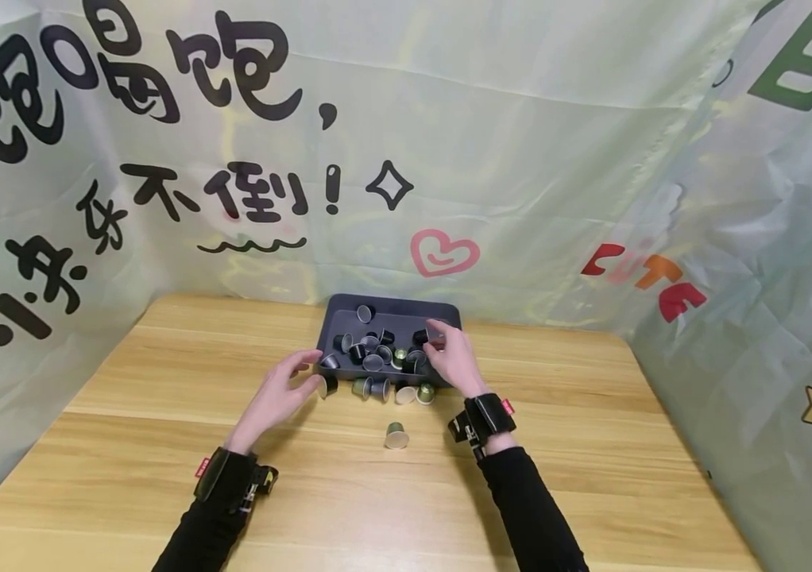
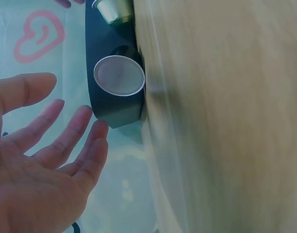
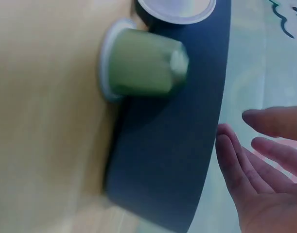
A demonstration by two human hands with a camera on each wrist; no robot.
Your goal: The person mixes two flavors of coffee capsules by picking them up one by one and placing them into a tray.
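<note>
A dark grey tray (image 1: pixel 392 308) stands at the back of the table, with several coffee capsules in it. At its left front corner is my left hand (image 1: pixel 280 397), fingers loosely spread and nothing between them; in the left wrist view a black capsule with a pale lid (image 2: pixel 120 75) lies near the fingertips. My right hand (image 1: pixel 454 356) reaches over the tray's right side, close to a black capsule (image 1: pixel 420 337). Its thumb and fingers stand apart in the right wrist view, beside the tray wall (image 3: pixel 163 145), where a green capsule (image 3: pixel 143 63) sits on the table.
Along the tray's front wall sits a row of capsules, among them a green one (image 1: pixel 361 387) and a dark grey one (image 1: pixel 380 388). Nearer on the wooden table (image 1: pixel 349 500) stands a single green capsule (image 1: pixel 396 436). Printed cloth (image 1: pixel 520 159) hangs behind and at both sides.
</note>
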